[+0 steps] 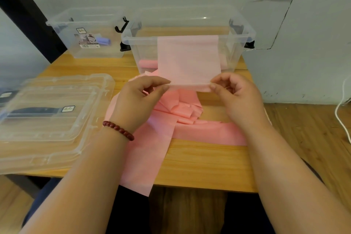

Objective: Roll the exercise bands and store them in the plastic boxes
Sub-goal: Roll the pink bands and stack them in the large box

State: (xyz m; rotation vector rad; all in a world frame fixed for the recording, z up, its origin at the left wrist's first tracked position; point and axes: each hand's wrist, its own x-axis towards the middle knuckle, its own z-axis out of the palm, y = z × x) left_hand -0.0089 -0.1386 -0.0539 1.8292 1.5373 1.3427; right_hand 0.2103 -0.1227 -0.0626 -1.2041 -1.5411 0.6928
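Pink band flat against clear box front, slack crumpled on table; pink roll inside.

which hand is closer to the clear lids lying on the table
Left. The left hand pinches the pink band just right of the clear lids; the right hand pinches its other edge, farther right.
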